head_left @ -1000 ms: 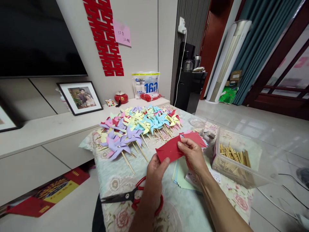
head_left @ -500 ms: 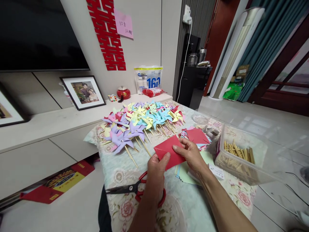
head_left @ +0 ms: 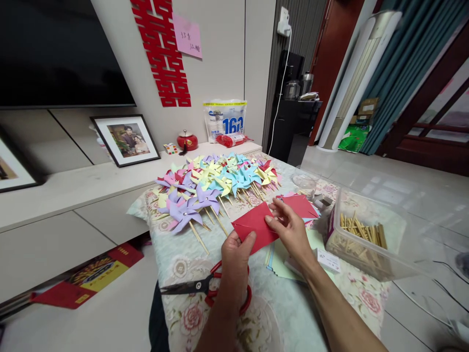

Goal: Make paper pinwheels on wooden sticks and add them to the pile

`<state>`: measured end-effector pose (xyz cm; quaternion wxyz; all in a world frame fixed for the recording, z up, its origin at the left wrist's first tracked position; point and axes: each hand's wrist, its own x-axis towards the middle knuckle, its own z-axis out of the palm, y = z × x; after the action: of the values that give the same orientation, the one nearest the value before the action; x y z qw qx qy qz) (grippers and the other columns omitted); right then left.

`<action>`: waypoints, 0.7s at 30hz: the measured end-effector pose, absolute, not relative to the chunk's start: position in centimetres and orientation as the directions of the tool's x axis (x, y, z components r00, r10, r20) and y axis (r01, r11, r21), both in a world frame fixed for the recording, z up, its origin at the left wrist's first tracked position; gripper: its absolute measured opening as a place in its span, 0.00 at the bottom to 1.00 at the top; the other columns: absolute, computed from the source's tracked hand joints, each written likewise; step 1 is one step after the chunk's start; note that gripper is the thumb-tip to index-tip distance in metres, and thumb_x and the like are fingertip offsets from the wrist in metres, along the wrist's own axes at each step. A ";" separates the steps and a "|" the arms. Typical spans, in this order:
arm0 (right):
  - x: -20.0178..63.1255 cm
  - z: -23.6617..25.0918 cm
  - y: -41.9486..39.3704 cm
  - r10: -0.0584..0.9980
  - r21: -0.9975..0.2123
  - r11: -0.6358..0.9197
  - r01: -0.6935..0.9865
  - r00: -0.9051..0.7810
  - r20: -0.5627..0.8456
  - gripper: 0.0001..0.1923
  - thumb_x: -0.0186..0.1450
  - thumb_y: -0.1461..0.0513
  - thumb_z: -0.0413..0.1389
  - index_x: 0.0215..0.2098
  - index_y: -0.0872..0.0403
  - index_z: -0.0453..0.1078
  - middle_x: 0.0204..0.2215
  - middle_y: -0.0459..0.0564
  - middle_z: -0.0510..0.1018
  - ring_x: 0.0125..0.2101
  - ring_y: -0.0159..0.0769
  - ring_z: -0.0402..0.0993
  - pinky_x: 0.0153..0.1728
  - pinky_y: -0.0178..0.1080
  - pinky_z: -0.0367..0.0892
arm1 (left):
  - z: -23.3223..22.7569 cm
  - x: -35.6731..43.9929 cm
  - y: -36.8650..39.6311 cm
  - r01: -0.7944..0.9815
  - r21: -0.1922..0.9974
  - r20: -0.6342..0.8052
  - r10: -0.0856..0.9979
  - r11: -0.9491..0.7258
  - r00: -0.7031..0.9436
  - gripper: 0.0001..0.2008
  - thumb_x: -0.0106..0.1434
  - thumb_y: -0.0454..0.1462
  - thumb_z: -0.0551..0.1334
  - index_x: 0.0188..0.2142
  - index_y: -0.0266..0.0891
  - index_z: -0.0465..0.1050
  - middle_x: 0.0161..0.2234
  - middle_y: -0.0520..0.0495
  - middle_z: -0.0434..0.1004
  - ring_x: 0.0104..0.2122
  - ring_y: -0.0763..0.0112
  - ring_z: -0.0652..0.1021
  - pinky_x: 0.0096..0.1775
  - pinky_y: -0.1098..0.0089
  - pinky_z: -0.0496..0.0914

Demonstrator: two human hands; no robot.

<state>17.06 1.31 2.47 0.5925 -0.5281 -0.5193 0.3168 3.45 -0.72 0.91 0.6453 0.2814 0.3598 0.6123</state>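
Red paper square [head_left: 254,226] pinched between both hands, centre of frame, above the worktop [head_left: 278,313].

Left hand [head_left: 235,259] closed on the lower-left edge, right hand [head_left: 289,230] closed on the right corner; long axis rising left to right; scissors [head_left: 205,288] lying just below the left grip.

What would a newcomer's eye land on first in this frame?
Probably the red paper, held above the flowered tablecloth between the left hand and right hand. Behind it, a heap of pastel pinwheels on sticks covers the table's far end, and a clear box of wooden sticks sits at right.
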 end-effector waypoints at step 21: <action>16.8 2.6 0.8 0.809 -0.570 0.543 0.617 -0.203 0.551 0.04 0.67 0.61 0.58 0.39 0.50 0.76 0.34 0.49 0.82 0.39 0.42 0.76 0.45 0.45 0.64 | 0.3 3.2 -0.3 -0.384 0.923 -0.057 0.995 0.020 -0.084 0.11 0.51 0.39 0.68 0.35 0.37 0.75 0.31 0.50 0.82 0.32 0.67 0.79 0.39 0.67 0.73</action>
<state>16.75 0.84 2.60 0.4274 -0.4647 -0.7673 0.1124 3.21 -0.28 0.31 0.5736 0.3592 0.4255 0.6008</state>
